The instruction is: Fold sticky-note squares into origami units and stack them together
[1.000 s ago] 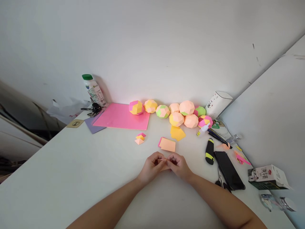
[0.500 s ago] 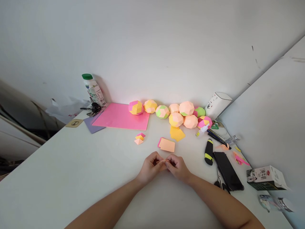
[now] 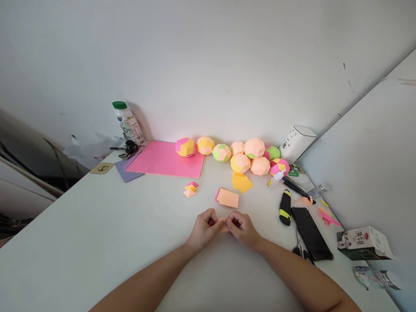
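My left hand and my right hand meet over the white table, fingers curled in a pinch on a small orange paper piece held between them. Most of that paper is hidden by my fingers. Just beyond my hands lies a small stack of orange and pink paper squares. A few small folded paper units sit to the left of the stack, and yellow paper squares lie farther back.
Several paper balls line the wall beside a large pink sheet, purple paper, keys and a green-capped bottle. At right lie a black-and-yellow cutter, a phone, scissors, pens, a white box and a carton.
My fingers have shifted slightly on the orange paper piece, pressing it lower between both hands. Nothing else on the table has moved.
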`<state>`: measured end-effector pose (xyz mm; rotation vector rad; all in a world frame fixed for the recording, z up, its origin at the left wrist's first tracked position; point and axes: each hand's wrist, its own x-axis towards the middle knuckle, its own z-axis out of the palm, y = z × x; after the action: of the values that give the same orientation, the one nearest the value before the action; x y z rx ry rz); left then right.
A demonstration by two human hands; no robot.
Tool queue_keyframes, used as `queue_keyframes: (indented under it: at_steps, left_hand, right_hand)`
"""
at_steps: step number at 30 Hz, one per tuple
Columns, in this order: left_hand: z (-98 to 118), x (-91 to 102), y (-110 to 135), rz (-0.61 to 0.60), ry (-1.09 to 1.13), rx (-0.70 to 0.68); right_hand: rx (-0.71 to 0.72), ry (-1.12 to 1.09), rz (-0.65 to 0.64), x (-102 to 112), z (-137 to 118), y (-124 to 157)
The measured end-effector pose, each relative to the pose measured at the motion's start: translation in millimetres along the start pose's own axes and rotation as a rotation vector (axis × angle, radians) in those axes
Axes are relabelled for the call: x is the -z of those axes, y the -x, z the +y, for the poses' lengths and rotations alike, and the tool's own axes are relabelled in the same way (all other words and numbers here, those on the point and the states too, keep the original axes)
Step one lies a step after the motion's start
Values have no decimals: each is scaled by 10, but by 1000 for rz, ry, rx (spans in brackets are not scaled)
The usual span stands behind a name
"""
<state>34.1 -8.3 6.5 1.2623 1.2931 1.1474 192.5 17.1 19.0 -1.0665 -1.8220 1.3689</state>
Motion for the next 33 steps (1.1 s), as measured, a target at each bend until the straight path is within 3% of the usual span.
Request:
queue_keyframes:
  at_steps: [10,19,24,33]
  left_hand:
    - [5,-2,13,-39,-16,-81]
    - [69,11,16,5,186,15]
    - [65,3,1,-111,167,18]
    - [124,19,-3,-19,308,124]
  right_hand:
    - [2,-44,-30,16,6,-8]
    - [-43,-70,-15,27,-5,-5]
    - [-27,-77,-12,21,32,-4]
    - [-55,-135,-21,18,51,-14]
